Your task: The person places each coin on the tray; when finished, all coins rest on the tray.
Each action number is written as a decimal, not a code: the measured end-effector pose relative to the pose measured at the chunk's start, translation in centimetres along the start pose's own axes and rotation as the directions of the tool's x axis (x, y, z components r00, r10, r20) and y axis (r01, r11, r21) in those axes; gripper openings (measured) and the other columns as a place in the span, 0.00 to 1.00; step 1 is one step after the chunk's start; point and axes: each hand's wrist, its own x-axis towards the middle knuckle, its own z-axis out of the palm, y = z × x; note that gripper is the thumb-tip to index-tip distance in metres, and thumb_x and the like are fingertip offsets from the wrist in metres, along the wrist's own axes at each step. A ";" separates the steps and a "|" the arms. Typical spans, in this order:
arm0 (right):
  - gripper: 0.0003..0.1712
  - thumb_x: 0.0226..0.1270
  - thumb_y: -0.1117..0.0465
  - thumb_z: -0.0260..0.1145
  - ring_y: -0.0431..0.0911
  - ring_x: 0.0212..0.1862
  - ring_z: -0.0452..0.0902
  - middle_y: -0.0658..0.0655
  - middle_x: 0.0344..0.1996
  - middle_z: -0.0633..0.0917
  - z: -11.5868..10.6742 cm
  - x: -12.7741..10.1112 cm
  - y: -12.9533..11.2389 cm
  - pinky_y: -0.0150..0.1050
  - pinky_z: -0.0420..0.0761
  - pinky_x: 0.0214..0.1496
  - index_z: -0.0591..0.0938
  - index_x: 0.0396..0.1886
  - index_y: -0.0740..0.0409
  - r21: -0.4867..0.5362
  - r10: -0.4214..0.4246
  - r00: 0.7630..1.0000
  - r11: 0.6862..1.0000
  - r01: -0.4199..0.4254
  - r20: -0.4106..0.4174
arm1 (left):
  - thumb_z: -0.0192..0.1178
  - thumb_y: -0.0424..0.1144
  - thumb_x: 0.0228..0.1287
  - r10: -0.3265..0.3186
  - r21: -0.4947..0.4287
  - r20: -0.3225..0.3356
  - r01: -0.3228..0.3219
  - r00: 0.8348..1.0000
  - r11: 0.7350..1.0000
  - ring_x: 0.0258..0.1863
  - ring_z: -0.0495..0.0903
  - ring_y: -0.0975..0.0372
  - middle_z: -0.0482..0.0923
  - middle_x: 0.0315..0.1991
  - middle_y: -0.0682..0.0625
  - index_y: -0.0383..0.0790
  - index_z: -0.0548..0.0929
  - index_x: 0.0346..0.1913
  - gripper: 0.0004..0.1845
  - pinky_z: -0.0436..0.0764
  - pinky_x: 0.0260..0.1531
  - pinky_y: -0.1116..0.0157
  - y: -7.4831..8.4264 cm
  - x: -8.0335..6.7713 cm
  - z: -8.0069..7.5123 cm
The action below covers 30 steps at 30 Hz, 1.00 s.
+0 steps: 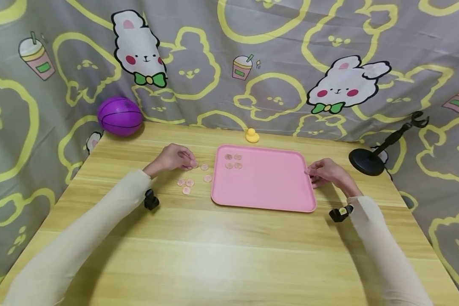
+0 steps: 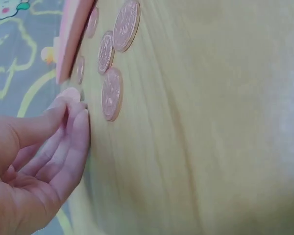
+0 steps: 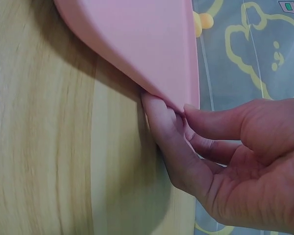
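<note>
Between thumb and fingertips, my left hand (image 1: 174, 157) pinches a copper-coloured coin (image 2: 74, 94), held low over the table left of the pink tray. Several more coins (image 1: 186, 190) lie flat on the wood between that hand and the tray, three of them in a close cluster. On the pink tray (image 1: 267, 182), several coins (image 1: 233, 161) form a small two-by-two block at the upper left. My right hand (image 1: 327, 172) grips the tray's right rim, thumb on top and fingers curled beneath the edge, as the right wrist view shows.
Behind the tray sits a yellow rubber duck (image 1: 252, 135). A purple ball (image 1: 120, 117) rests at the table's back left corner, and a black stand (image 1: 367, 161) with a round base is at the back right. A patterned curtain (image 1: 199, 55) hangs along the back.
</note>
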 end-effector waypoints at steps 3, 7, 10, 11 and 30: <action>0.19 0.82 0.67 0.58 0.41 0.31 0.87 0.54 0.31 0.89 0.1 0.1 -0.1 0.41 0.91 0.40 0.74 0.58 0.82 0.004 -0.007 1.000 1.000 0.007 0.005 | 0.67 0.27 0.70 -0.033 -0.071 -0.033 0.030 0.999 0.997 0.34 0.91 0.56 0.90 0.42 0.35 0.24 0.85 0.48 0.09 0.91 0.40 0.61 -0.1 -0.2 0.0; 0.17 0.82 0.67 0.58 0.40 0.31 0.86 0.53 0.30 0.88 0.1 0.1 -0.1 0.40 0.91 0.39 0.74 0.56 0.82 0.004 -0.001 1.000 1.000 0.001 0.007 | 0.68 0.29 0.70 -0.065 -0.162 -0.060 0.054 0.996 0.985 0.38 0.90 0.55 0.88 0.45 0.39 0.26 0.86 0.49 0.10 0.90 0.43 0.60 0.3 -0.4 0.5; 0.18 0.81 0.67 0.58 0.41 0.31 0.86 0.53 0.30 0.88 0.0 0.3 -0.3 0.41 0.91 0.39 0.72 0.58 0.81 0.003 0.014 1.000 1.000 -0.014 0.009 | 0.70 0.31 0.69 -0.069 -0.201 -0.079 0.052 0.994 0.978 0.39 0.90 0.54 0.86 0.45 0.41 0.27 0.86 0.49 0.11 0.90 0.43 0.59 1.0 -0.5 1.0; 0.18 0.81 0.67 0.58 0.41 0.31 0.86 0.53 0.30 0.88 0.0 0.3 -0.4 0.41 0.91 0.39 0.71 0.58 0.81 0.003 0.021 1.000 1.000 -0.021 0.008 | 0.70 0.31 0.69 -0.065 -0.206 -0.085 0.047 0.994 0.977 0.38 0.90 0.54 0.86 0.45 0.41 0.27 0.86 0.49 0.11 0.90 0.43 0.58 1.2 -0.5 1.3; 0.23 0.78 0.66 0.63 0.41 0.29 0.86 0.52 0.27 0.87 -0.4 1.7 -1.3 0.40 0.90 0.35 0.69 0.63 0.76 0.018 0.048 0.996 0.999 -0.047 -0.077 | 0.68 0.31 0.71 0.081 -0.105 -0.048 -0.085 0.996 0.991 0.32 0.90 0.56 0.90 0.41 0.37 0.29 0.89 0.49 0.09 0.89 0.38 0.60 4.0 0.4 6.2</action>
